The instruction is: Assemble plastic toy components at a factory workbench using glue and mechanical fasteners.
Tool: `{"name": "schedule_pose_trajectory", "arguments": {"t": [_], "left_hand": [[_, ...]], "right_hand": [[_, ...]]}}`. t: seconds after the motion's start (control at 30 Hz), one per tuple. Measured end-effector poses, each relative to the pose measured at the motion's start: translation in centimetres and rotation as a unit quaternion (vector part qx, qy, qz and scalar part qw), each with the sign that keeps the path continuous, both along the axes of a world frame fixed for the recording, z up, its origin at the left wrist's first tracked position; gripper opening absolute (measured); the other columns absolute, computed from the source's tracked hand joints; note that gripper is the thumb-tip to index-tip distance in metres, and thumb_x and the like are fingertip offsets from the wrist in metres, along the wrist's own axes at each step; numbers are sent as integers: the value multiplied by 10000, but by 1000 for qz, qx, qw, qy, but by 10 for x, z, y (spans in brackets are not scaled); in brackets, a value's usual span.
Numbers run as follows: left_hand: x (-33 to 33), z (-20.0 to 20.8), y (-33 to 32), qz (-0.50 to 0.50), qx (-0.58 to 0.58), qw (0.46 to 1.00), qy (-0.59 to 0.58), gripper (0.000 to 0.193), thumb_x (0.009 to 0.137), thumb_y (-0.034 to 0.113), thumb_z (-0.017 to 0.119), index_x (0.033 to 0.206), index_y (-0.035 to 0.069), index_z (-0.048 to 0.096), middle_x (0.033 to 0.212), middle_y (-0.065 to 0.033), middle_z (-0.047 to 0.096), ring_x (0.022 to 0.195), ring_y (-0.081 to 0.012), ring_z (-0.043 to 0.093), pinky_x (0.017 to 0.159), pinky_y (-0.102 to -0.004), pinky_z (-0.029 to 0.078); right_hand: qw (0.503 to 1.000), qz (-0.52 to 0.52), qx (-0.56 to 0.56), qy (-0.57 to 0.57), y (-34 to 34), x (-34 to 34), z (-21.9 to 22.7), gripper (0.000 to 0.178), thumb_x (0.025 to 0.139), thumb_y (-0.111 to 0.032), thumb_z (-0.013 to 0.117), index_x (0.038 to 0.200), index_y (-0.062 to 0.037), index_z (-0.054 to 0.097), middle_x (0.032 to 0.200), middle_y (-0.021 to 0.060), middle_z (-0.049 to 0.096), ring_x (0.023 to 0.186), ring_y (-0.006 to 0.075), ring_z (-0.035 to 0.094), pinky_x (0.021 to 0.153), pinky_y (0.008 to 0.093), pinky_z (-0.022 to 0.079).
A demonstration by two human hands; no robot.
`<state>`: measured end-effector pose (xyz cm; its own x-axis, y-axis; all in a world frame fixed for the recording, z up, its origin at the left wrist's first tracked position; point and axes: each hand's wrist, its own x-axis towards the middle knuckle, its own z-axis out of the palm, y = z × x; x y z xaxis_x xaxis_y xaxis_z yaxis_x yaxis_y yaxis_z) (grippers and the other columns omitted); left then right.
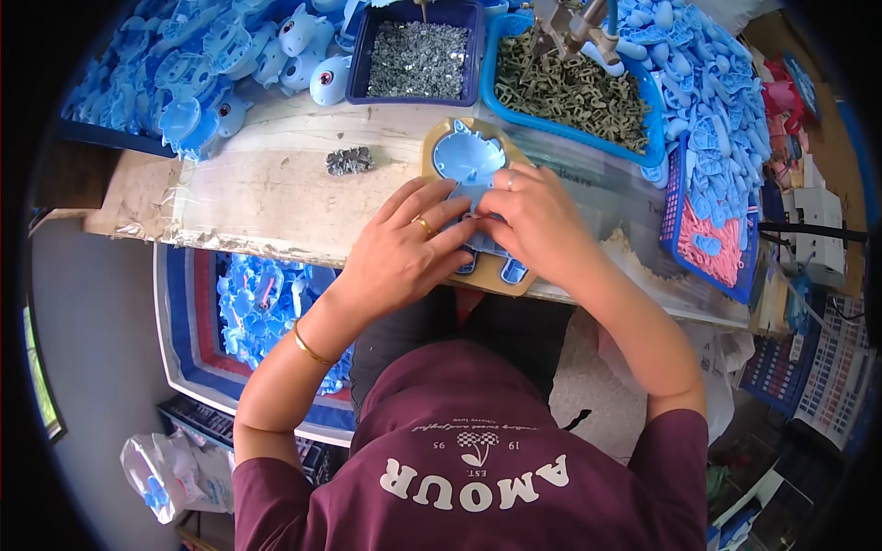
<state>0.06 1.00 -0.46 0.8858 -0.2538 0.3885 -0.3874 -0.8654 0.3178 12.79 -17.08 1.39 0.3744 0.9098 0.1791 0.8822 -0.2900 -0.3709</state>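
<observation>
In front of me a light-blue plastic toy shell half [470,158] lies hollow side up in a tan holder [503,138] at the table's near edge. My left hand [409,234] reaches over the shell's left side, its fingers closed and bent against the middle of it. From the right, my right hand [537,220] comes in with its fingers pinched at the same spot. Whatever small piece sits between the fingertips is too hidden to name. Two blue foot parts [513,269] of the shell show below the hands.
A pile of small metal screws [349,162] lies left of the holder. Behind stand a dark tray of screws [418,60] and a blue basket of brownish metal parts [570,92]. Blue toy parts [197,55] heap at left and right; a basket [712,243] holds pink pieces.
</observation>
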Motion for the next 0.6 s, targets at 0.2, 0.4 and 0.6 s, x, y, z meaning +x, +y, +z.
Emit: {"name": "schedule_pose_trajectory", "arguments": {"t": [0.2, 0.4, 0.6], "left_hand": [[-2, -4, -1, 2, 6, 1000, 7, 355, 861, 260, 736, 1176, 115, 661, 1291, -66, 610, 1315, -294, 507, 1145, -486, 389], [-4, -3, -5, 16, 4, 999, 37, 395, 851, 199, 745, 1232, 136, 657, 1360, -56, 585, 1357, -315, 477, 1158, -509, 363], [-3, -3, -5, 14, -1, 999, 36, 384, 859, 201, 739, 1230, 134, 662, 1356, -63, 590, 1358, -317, 477, 1158, -515, 361]], "right_hand": [[995, -95, 9, 26, -35, -8, 13, 98, 789, -142, 756, 839, -89, 689, 821, 58, 597, 880, 269, 603, 781, 403, 461], [987, -148, 52, 40, -43, -14, 7, 91, 818, -157, 754, 822, -89, 693, 695, 46, 560, 702, 241, 596, 622, 403, 447], [987, -153, 8, 54, -41, -11, 10, 86, 817, -159, 751, 817, -85, 708, 775, 72, 667, 749, 275, 650, 648, 415, 483]]}}
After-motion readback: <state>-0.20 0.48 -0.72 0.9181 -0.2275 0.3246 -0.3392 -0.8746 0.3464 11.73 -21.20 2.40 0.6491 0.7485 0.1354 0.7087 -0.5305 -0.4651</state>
